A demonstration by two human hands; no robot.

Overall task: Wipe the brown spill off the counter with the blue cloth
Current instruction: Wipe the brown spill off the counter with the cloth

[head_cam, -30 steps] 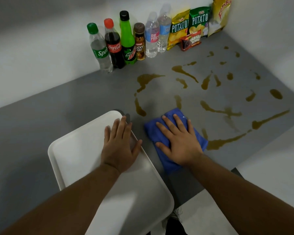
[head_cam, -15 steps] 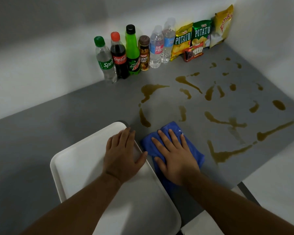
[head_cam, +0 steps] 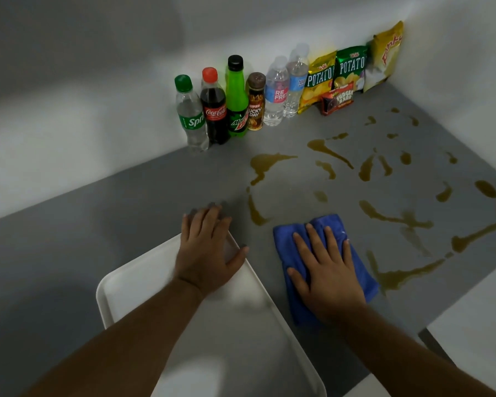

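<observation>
A folded blue cloth (head_cam: 358, 262) lies flat on the grey counter (head_cam: 126, 202). My right hand (head_cam: 325, 270) presses down on it with fingers spread. Brown spill streaks (head_cam: 395, 216) and drops cover the counter ahead and to the right of the cloth; one streak (head_cam: 398, 276) touches the cloth's right edge, another (head_cam: 255, 212) curves just left of it. My left hand (head_cam: 208, 250) rests flat, fingers apart, on the far corner of a white tray (head_cam: 138, 285), fingertips reaching onto the counter.
Several drink bottles (head_cam: 216, 106) stand in a row against the back wall, with snack bags (head_cam: 348, 70) beside them in the corner. A white wall runs along the right side. The counter's front edge (head_cam: 421, 330) lies near my right forearm.
My right hand has slid the cloth to the right, away from the tray, toward the spill streaks. The left hand has moved forward over the tray's far corner.
</observation>
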